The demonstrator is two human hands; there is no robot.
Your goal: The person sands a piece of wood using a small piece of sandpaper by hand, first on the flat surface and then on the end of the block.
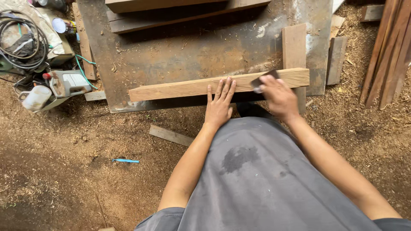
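At the far left sits a coil of black cable (21, 36) on a bag, and below it a power tool (68, 83) with a white cup (35, 97) beside it, all on the sawdust-covered ground (64, 171). A small blue strip (125, 161) lies loose in the dust, and a short wood offcut (171, 135) rests nearer my knee.

The long wooden board (180, 89) lies across the near edge of a dark metal sheet (192, 51) — its left end over the sheet, its right end crossing a short upright plank (294, 45). My left hand (219, 107) lies flat on the board, fingers spread and open, pressing down and gripping nothing. Just to its right, my right hand (280, 97) is closed around a dark sanding sheet (262, 81), held against the board's top face — the two hands are near but apart.

Further right, several long planks (391, 51) lean at the edge of view.
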